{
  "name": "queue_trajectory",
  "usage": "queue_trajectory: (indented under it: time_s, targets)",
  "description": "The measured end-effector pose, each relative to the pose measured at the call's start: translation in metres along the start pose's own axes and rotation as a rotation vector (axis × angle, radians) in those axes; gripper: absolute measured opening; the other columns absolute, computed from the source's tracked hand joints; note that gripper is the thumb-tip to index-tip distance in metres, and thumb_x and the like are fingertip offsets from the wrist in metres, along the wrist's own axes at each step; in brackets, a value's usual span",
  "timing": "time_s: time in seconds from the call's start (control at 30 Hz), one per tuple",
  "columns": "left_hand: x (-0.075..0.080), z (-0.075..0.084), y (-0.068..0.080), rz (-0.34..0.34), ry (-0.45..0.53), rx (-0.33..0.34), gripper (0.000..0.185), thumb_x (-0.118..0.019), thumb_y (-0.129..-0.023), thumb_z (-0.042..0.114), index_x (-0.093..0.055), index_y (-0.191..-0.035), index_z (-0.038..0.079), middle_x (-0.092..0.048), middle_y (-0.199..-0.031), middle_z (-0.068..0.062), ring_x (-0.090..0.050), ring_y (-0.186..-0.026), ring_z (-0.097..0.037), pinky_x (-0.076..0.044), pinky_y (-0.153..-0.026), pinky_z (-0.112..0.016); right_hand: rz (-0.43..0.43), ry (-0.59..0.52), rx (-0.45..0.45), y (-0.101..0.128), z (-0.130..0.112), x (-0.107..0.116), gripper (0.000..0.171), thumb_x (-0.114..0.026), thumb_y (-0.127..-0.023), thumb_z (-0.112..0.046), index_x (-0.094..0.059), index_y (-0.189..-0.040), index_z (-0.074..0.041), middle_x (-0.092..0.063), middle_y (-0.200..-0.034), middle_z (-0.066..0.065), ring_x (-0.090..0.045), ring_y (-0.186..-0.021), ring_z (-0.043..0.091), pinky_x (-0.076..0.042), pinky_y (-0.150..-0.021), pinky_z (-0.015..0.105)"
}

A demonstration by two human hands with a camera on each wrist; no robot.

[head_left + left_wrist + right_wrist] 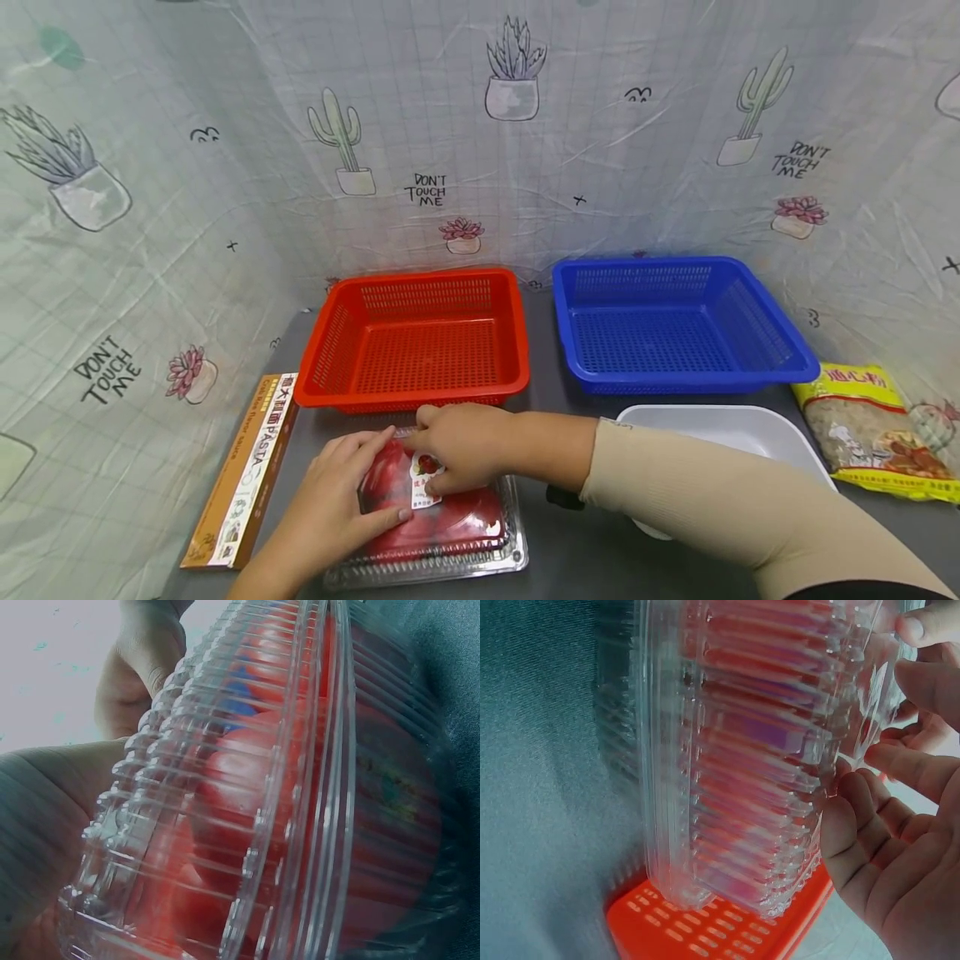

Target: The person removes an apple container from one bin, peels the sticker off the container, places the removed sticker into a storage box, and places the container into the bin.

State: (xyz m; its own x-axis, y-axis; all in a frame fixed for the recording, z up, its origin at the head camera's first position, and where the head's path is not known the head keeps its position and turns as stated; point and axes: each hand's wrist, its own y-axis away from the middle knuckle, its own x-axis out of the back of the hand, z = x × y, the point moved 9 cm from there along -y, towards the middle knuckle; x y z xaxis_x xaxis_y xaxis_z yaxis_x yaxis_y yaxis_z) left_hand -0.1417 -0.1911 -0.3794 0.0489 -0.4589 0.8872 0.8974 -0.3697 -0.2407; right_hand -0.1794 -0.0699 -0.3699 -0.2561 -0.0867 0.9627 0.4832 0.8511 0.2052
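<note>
A clear plastic clamshell box [442, 533] full of red fruit lies on the grey table near the front edge, with a small white label on its lid. My left hand [371, 492] grips the box's left side, fingers laid over the lid. My right hand [442, 457] reaches across from the right and curls over the lid's far edge by the label. The left wrist view shows the ribbed box [255, 810] close up against my left palm [45, 825]. In the right wrist view my right fingers [885, 840] hook the edge of the box [742, 765].
A red basket [517, 367] stands just behind the box, and a blue basket [795, 354] to its right; both hold nothing. A white tray [735, 425] lies under my right forearm. A pasta box [240, 475] lies at the left, a yellow food bag [870, 429] at the right.
</note>
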Motion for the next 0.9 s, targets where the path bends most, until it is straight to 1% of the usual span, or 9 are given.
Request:
queue_trajectory:
  time_s: [0.07, 0.17, 0.27, 0.4, 0.53, 0.67, 0.77, 0.9]
  targets:
    - [-0.0003, -0.0001, 0.0007, 0.002, 0.001, 0.001, 0.094, -0.1, -0.071, 0.045, -0.062, -0.15, 0.011, -0.064, -0.132, -0.002, -0.055, -0.127, -0.03, -0.047, -0.104, -0.061, -0.003, 0.023, 0.01, 0.0007, -0.0014, -0.0004, 0.067, -0.077, -0.097, -0.045, -0.057, -0.157, -0.024, -0.061, -0.123, -0.003, -0.056, -0.09, 0.003, -0.053, -0.081, 0.02]
    - [-0.0006, 0.0002, 0.0014, 0.004, -0.002, 0.001, 0.093, -0.1, -0.071, 0.045, -0.062, -0.149, 0.011, -0.064, -0.132, -0.002, -0.055, -0.127, -0.03, -0.047, -0.103, -0.06, -0.001, 0.06, 0.026, 0.0017, -0.0039, -0.0002, 0.066, -0.076, -0.097, -0.046, -0.057, -0.157, -0.025, -0.06, -0.117, -0.005, -0.055, -0.086, 0.003, -0.052, -0.076, 0.019]
    - [-0.0008, 0.0006, 0.0018, 0.003, -0.007, -0.001, 0.093, -0.099, -0.071, 0.047, -0.063, -0.149, 0.011, -0.064, -0.132, -0.002, -0.055, -0.127, -0.029, -0.047, -0.103, -0.059, 0.005, 0.081, 0.039, 0.0019, -0.006, 0.0004, 0.063, -0.076, -0.098, -0.045, -0.06, -0.155, -0.023, -0.059, -0.113, -0.006, -0.053, -0.083, 0.003, -0.051, -0.073, 0.019]
    - [-0.0021, 0.0004, 0.0015, -0.009, -0.007, 0.008, 0.093, -0.099, -0.071, 0.049, -0.063, -0.149, 0.012, -0.064, -0.133, -0.001, -0.054, -0.127, -0.029, -0.047, -0.103, -0.059, 0.019, 0.087, 0.046, 0.0017, -0.0077, 0.0023, 0.051, -0.076, -0.098, -0.044, -0.069, -0.143, -0.023, -0.058, -0.105, -0.007, -0.053, -0.079, 0.002, -0.05, -0.07, 0.019]
    - [-0.0036, -0.0009, 0.0011, -0.02, -0.009, 0.024, 0.093, -0.098, -0.071, 0.051, -0.063, -0.149, 0.013, -0.063, -0.133, -0.001, -0.054, -0.128, -0.029, -0.047, -0.104, -0.06, 0.042, 0.101, 0.033, 0.001, -0.008, 0.0045, 0.037, -0.076, -0.097, -0.045, -0.075, -0.129, -0.026, -0.058, -0.1, -0.01, -0.052, -0.076, 0.001, -0.049, -0.066, 0.02]
    - [-0.0038, -0.0014, 0.0018, -0.015, -0.011, 0.026, 0.094, -0.1, -0.07, 0.049, -0.064, -0.148, 0.012, -0.064, -0.133, -0.001, -0.054, -0.128, -0.029, -0.047, -0.105, -0.06, 0.067, 0.126, 0.012, 0.0005, -0.0087, 0.0075, 0.029, -0.076, -0.096, -0.045, -0.076, -0.121, -0.029, -0.058, -0.096, -0.012, -0.052, -0.076, 0.0, -0.05, -0.063, 0.021]
    - [-0.0031, -0.0014, 0.0021, -0.009, -0.009, 0.027, 0.094, -0.101, -0.069, 0.047, -0.064, -0.148, 0.012, -0.064, -0.133, -0.001, -0.054, -0.128, -0.029, -0.047, -0.105, -0.06, 0.083, 0.14, -0.009, -0.0009, -0.0094, 0.009, 0.024, -0.075, -0.097, -0.042, -0.074, -0.117, -0.029, -0.057, -0.095, -0.012, -0.051, -0.074, 0.001, -0.049, -0.059, 0.023]
    - [-0.002, -0.001, 0.0013, -0.008, -0.004, 0.035, 0.094, -0.101, -0.068, 0.046, -0.064, -0.148, 0.013, -0.064, -0.132, -0.001, -0.053, -0.127, -0.028, -0.047, -0.105, -0.059, 0.106, 0.162, -0.056, -0.005, -0.0092, 0.009, 0.028, -0.073, -0.097, -0.035, -0.072, -0.124, -0.027, -0.057, -0.097, -0.008, -0.052, -0.071, 0.005, -0.05, -0.057, 0.026]
